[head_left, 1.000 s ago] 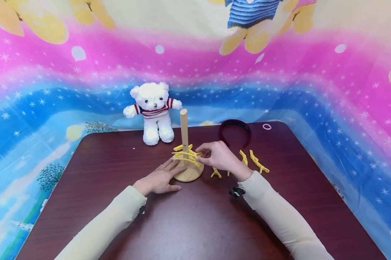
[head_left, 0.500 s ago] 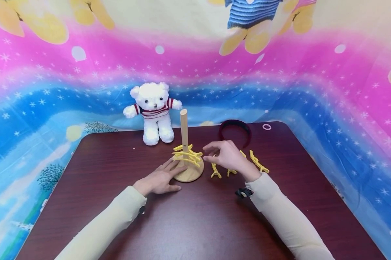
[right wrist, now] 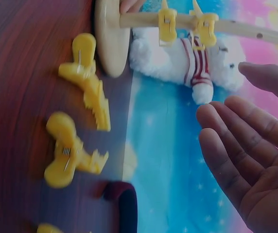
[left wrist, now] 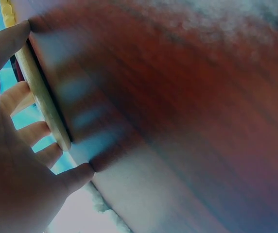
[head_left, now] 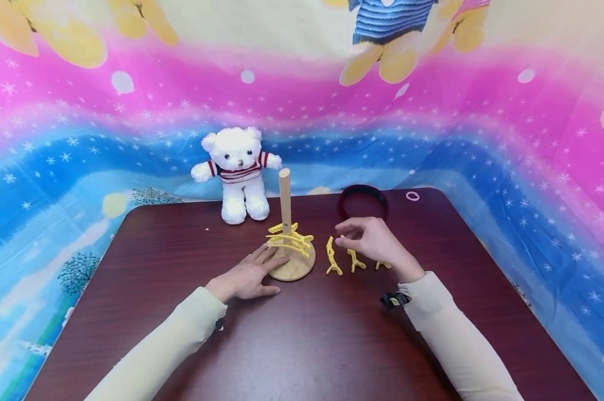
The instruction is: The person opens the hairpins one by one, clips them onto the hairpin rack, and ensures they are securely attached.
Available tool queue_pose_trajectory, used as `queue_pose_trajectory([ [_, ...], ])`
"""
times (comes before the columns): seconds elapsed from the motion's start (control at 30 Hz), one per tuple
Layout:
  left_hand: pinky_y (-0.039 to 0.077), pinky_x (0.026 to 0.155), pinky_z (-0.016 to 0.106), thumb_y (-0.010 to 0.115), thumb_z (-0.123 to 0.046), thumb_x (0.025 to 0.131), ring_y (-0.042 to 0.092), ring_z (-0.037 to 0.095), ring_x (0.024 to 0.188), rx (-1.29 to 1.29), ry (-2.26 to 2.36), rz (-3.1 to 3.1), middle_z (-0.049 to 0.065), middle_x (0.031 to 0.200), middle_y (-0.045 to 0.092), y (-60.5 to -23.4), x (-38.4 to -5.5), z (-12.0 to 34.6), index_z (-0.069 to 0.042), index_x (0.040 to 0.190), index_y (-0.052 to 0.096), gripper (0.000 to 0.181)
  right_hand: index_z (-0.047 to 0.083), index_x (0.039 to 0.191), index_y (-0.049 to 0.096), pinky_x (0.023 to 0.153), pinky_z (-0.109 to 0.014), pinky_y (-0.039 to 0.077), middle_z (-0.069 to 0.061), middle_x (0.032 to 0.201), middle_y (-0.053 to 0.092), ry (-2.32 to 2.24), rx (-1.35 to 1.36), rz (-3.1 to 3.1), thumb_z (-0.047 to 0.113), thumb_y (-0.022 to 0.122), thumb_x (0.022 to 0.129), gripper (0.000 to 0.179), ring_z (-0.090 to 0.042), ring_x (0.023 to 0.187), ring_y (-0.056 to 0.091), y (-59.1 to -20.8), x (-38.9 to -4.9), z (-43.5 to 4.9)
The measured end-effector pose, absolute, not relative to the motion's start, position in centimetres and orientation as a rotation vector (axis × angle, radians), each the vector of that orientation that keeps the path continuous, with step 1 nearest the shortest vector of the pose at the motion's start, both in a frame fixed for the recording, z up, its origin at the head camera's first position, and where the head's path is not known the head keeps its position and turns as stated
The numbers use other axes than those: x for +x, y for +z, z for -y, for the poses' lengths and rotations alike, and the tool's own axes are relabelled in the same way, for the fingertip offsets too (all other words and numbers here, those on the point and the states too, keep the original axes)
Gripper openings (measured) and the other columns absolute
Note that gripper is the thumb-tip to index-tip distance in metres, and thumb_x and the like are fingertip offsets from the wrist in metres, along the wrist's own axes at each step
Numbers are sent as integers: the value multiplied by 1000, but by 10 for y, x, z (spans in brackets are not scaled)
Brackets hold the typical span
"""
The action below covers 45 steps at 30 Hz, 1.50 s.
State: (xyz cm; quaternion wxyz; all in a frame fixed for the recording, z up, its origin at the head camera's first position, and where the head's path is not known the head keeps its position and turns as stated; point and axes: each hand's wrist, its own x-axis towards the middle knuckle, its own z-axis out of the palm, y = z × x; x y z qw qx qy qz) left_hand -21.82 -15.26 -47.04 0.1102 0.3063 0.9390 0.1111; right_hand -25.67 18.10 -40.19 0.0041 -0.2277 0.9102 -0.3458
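Note:
My left hand (head_left: 247, 275) rests with fingers spread on the round wooden base (head_left: 297, 272) of an upright post (head_left: 285, 203). Several yellow alligator hair clips (head_left: 294, 240) grip that post low down, crossing one another. Over the loose clips to the right hovers my right hand (head_left: 374, 242), its fingers bent gently and nothing between them. Below it lie a yellow clip (head_left: 332, 262), a second clip (head_left: 354, 262) and a third clip (head_left: 382, 265), partly hidden by the hand. In the right wrist view, the palm (right wrist: 260, 199) faces the camera, holding nothing.
A white teddy bear (head_left: 244, 195) in a striped sweater sits at the back edge, left of the post. Behind my right hand lies a dark red headband (head_left: 340, 204). Farther right is a pink hair tie (head_left: 407, 196) on the brown table (head_left: 302, 345).
My right hand has let go of a clip at the post and moved right, over the loose clips. My left hand stays on the base.

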Motion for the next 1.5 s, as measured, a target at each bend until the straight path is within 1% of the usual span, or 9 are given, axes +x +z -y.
queue_pose_trajectory([
  [0.13, 24, 121, 59, 67, -50, 92, 9, 40, 155, 894, 326, -2752, 15, 168, 15, -470, -217, 152, -28, 158, 30, 79, 25, 110, 75, 73, -32, 57, 5, 101, 76, -1096, -667, -2870, 36, 78, 86, 27, -10, 85, 69, -403, -256, -196],
  [0.3, 23, 122, 58, 67, -50, 92, 8, 39, 156, 874, 327, -2743, 15, 168, 14, -469, -217, 152, -29, 158, 28, 80, 25, 111, 75, 74, -33, 57, 2, 105, 76, -1098, -616, -2899, 36, 78, 86, 27, -13, 86, 70, -407, -257, -216],
  [0.47, 22, 122, 58, 66, -50, 92, 7, 39, 156, 863, 337, -2734, 14, 168, 13, -469, -218, 152, -30, 158, 28, 79, 23, 113, 75, 71, -31, 57, -1, 107, 76, -1083, -549, -2926, 41, 76, 87, 32, -15, 87, 70, -412, -257, -236],
  [0.7, 24, 121, 59, 66, -51, 92, 6, 38, 156, 875, 330, -2742, 14, 168, 13, -470, -219, 153, -30, 159, 27, 80, 20, 116, 74, 71, -34, 56, -1, 100, 76, -1029, -429, -2951, 42, 74, 89, 35, -17, 86, 70, -420, -258, -261],
  [0.93, 22, 121, 59, 66, -50, 92, 6, 39, 156, 863, 335, -2733, 14, 168, 12, -469, -218, 152, -30, 159, 27, 80, 13, 118, 73, 65, -31, 56, -7, 103, 77, -973, -340, -2957, 40, 75, 88, 41, -21, 88, 72, -434, -255, -287],
  [1.17, 22, 122, 58, 66, -51, 92, 7, 39, 156, 860, 321, -2740, 13, 169, 13, -470, -219, 152, -30, 158, 27, 80, 12, 117, 74, 69, -31, 55, -6, 101, 77, -891, -272, -2977, 45, 74, 88, 43, -16, 85, 70, -447, -252, -307],
  [1.37, 22, 122, 58, 66, -51, 92, 6, 38, 156, 857, 322, -2738, 13, 169, 12, -471, -218, 152, -31, 158, 27, 80, 12, 114, 74, 76, -38, 56, -4, 98, 77, -832, -218, -2967, 44, 75, 87, 41, -11, 79, 69, -456, -249, -318],
  [1.5, 22, 122, 57, 66, -51, 92, 6, 38, 156, 855, 318, -2737, 13, 169, 13, -470, -218, 152, -31, 158, 27, 79, 12, 113, 74, 77, -40, 55, -3, 97, 77, -780, -188, -2962, 43, 75, 87, 40, -11, 79, 68, -459, -249, -323],
])
